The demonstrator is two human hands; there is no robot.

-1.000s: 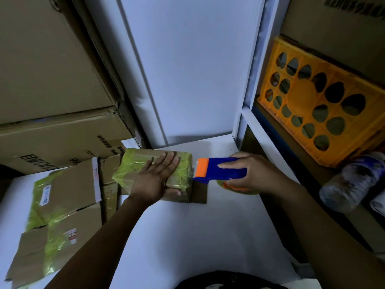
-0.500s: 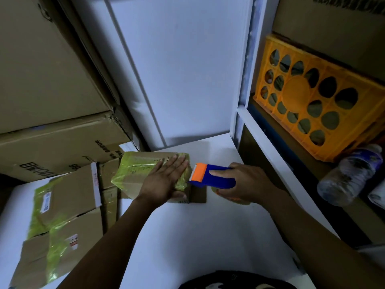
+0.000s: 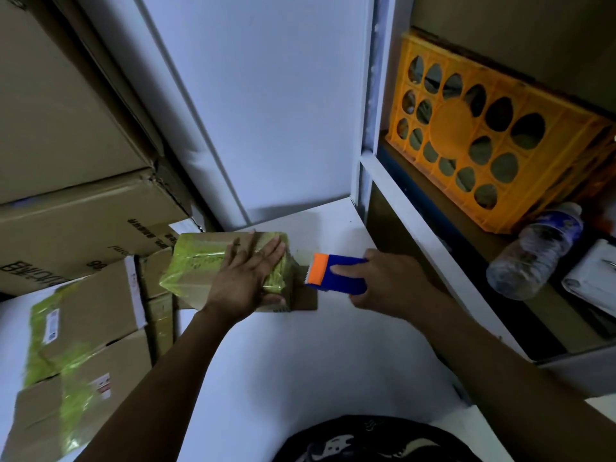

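Fingers [image 3: 350, 269] of right hand [image 3: 393, 285] drew tape dispenser [image 3: 336, 285] clear of box [image 3: 196, 265].

A small cardboard box [image 3: 196, 261] lies on its side a little left of the frame's centre, its top and near end wrapped in glossy yellow-green tape (creased and crinkled at the corner), its right-hand face bare brown card. The left hand [image 3: 248, 278] lies flat on its top. Just right of it, at the frame's centre, is a tape dispenser [image 3: 328, 284]: blue body, orange nose with a toothed edge facing the bare face, gripped by the right hand [image 3: 390, 281].
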